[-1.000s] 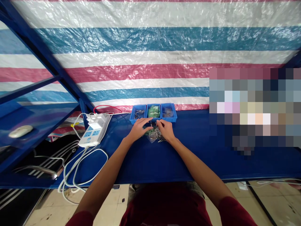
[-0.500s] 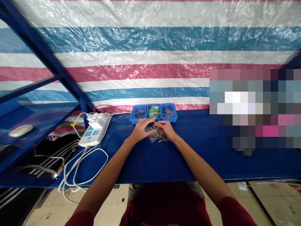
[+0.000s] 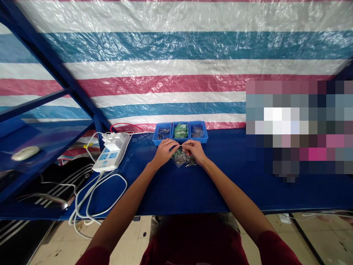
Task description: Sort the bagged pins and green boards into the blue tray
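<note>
My left hand (image 3: 166,151) and my right hand (image 3: 194,150) meet fingertip to fingertip above a small pile on the table. Both are closed in a pinch, on a thing too small to name between them. Beneath them lie clear plastic packets (image 3: 179,161) with small parts, and thin metal pins or screws (image 3: 189,161). Just behind stand three blue bins: the left bin (image 3: 157,142) has dark metal pieces, the middle bin (image 3: 180,140) green packets, and the right bin (image 3: 203,140) clear packets.
A white power strip (image 3: 111,159) with plugged-in adapters sits to the left, its white cable (image 3: 125,184) looped over the blue table (image 3: 182,195). A blue metal frame (image 3: 55,70) rises at the left. Striped plastic sheeting (image 3: 165,84) hangs behind. A blurred patch covers the right.
My left fingers, spread before, have closed into a pinch and come against my right fingertips. My right hand has barely moved. The bins and pile look the same.
</note>
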Demonstrator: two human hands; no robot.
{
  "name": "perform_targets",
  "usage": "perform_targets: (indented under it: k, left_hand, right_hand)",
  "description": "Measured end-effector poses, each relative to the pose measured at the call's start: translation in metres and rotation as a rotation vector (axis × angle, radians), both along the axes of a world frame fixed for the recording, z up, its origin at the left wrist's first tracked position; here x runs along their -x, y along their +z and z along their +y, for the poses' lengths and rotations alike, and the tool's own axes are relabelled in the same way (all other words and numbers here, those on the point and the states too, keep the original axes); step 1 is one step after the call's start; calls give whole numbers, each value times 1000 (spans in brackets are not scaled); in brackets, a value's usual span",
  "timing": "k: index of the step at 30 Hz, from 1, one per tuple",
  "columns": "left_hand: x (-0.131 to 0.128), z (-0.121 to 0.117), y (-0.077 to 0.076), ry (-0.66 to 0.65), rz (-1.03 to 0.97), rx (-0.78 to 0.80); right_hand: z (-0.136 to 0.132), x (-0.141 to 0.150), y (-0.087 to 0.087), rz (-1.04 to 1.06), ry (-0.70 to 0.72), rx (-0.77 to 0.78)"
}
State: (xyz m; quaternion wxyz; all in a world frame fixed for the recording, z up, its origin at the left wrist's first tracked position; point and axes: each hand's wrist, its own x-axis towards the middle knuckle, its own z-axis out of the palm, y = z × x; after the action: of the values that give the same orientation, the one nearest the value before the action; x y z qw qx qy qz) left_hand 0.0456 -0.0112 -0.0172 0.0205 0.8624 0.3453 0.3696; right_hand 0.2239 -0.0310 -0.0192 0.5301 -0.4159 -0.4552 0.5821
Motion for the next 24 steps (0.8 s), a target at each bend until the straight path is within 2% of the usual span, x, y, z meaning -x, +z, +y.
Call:
perform_targets:
  k: [6,12,19,24]
  left_hand:
    - [-2,-3,2,17,-32,90]
    - [-6,-8,5,-34,-79,186]
    - [-6,-10,12,3,-112,267]
    - [-6,-11,12,58,-209,292]
  right_hand:
    - [1,1,-5,-64,31,-99]
    - [1,-1,-8,-196,39,-183]
    - [-3,2,-9,-365,-116,-344]
    - [-3,3,-11,-394,-67,-400]
